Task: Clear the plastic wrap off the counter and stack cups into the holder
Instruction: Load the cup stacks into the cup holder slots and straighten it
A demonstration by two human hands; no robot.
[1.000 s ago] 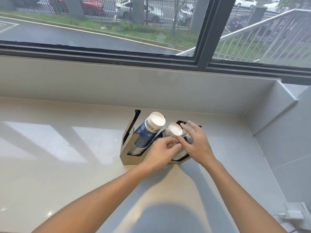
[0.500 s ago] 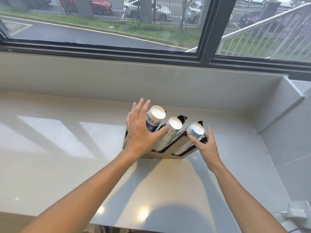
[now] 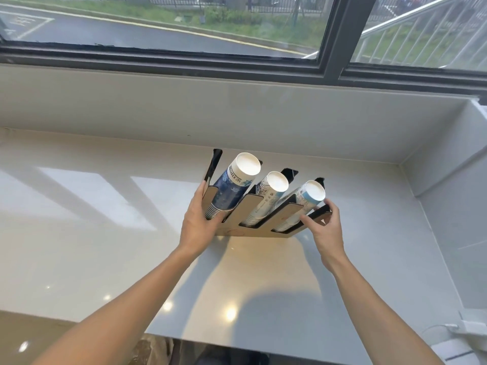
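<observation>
- Gripping the holder [image 3: 253, 219] at both ends: left hand [image 3: 196, 222] wrapping fingers round its left end, right hand [image 3: 325, 227] pinching its right end between thumb and fingers.
- Sitting in the holder's three slots, tilted back toward the window [image 3: 184, 30]: a dark blue cup stack [image 3: 232, 189] at the left, a white stack [image 3: 266, 198] in the middle, a pale blue stack [image 3: 300, 206] at the right.
- Resting near the holder's back: the counter [image 3: 79, 206] wall (no plastic wrap showing anywhere around the holder).
- Risking, probably, a spill: tipping the holder forward, or shifting it unevenly, likely sliding the stacks out.
- Loosening the lighter right-hand pinch likely twisting the holder.
</observation>
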